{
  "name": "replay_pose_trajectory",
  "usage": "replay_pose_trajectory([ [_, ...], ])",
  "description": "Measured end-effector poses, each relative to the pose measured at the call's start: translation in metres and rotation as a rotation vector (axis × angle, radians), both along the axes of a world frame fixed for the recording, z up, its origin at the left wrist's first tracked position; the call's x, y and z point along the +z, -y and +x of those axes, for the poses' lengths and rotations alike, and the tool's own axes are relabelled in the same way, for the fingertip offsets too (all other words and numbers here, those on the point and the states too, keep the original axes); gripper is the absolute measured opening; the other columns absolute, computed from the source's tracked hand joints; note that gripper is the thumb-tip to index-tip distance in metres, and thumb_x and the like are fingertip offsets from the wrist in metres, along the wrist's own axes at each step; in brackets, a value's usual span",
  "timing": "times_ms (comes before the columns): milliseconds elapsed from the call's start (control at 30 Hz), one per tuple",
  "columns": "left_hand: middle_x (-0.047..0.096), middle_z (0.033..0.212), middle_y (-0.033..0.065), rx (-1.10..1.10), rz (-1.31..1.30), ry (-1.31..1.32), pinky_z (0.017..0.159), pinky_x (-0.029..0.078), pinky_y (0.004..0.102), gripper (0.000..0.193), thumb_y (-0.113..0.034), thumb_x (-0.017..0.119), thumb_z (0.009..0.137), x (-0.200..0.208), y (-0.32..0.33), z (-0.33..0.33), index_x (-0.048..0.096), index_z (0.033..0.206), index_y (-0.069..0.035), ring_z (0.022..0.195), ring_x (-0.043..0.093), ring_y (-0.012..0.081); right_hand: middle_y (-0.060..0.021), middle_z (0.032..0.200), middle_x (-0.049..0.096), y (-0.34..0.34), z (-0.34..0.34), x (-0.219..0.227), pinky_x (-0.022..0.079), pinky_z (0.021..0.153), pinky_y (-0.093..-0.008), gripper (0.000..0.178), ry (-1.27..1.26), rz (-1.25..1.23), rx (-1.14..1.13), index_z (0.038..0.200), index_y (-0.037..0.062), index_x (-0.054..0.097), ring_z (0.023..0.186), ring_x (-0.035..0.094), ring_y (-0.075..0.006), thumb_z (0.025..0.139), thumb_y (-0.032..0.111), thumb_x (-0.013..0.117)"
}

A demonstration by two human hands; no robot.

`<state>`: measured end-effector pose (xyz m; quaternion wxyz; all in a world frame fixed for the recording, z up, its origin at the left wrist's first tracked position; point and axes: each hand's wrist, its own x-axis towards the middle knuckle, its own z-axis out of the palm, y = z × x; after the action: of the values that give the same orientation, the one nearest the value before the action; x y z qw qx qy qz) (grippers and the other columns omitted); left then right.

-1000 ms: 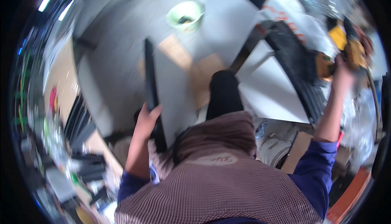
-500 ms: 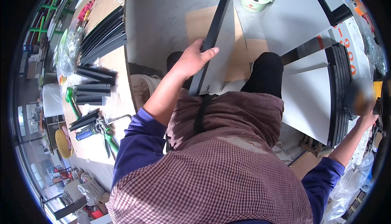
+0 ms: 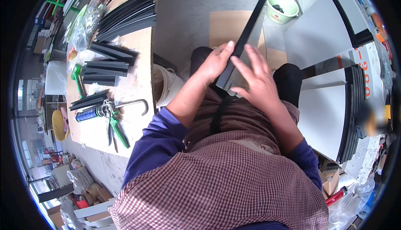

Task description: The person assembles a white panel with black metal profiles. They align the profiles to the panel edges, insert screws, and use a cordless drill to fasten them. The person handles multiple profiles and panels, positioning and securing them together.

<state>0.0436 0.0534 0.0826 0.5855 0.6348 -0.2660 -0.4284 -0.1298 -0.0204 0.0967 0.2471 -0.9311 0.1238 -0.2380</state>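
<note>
Right grip (image 3: 260, 76) arrived; panel (image 3: 249, 28) seemingly inside left grip (image 3: 214, 65).

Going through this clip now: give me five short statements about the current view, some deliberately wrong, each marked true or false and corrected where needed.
1. The left hand grips a long black bar. True.
2. The right hand is clenched in a fist. False: its fingers are spread.
3. A caulking gun with green handles lies on the workbench to the person's left. True.
4. The pale green bucket is empty. False: dark pieces lie in it.
5. The bar lies flat on the workbench. False: the left hand holds it.
</note>
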Motion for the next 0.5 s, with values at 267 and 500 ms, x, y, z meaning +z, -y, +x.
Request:
replay_pose_trajectory([
  [267, 0.062, 0.121, 0.0089, 0.099, -0.295, -0.306, 0.102, 0.041, 0.031, 0.041, -0.027, 0.044, 0.104, -0.038, -0.092, -0.03, 0.054, 0.131, 0.003, 0.111, 0.058, 0.017, -0.0072, 0.149, 0.039, 0.0, 0.035, -0.02, 0.039, 0.106, -0.0487, 0.067, 0.039, -0.119, 0.01, 0.132, 0.0279, 0.056, 0.137, 0.035, -0.0342, 0.069, 0.027, 0.079],
  [500, 0.065, 0.118, 0.0096, 0.08, -0.214, 0.258, 0.097, 0.046, 0.0312, 0.039, -0.006, 0.065, 0.089, -0.04, -0.105, -0.029, 0.06, 0.128, -0.002, 0.106, 0.061, 0.0191, -0.0086, 0.146, 0.042, 0.0, 0.04, -0.018, 0.042, 0.103, -0.0485, 0.064, 0.053, -0.132, 0.007, 0.128, 0.0247, 0.059, 0.131, 0.041, -0.0368, 0.068, 0.025, 0.08],
])
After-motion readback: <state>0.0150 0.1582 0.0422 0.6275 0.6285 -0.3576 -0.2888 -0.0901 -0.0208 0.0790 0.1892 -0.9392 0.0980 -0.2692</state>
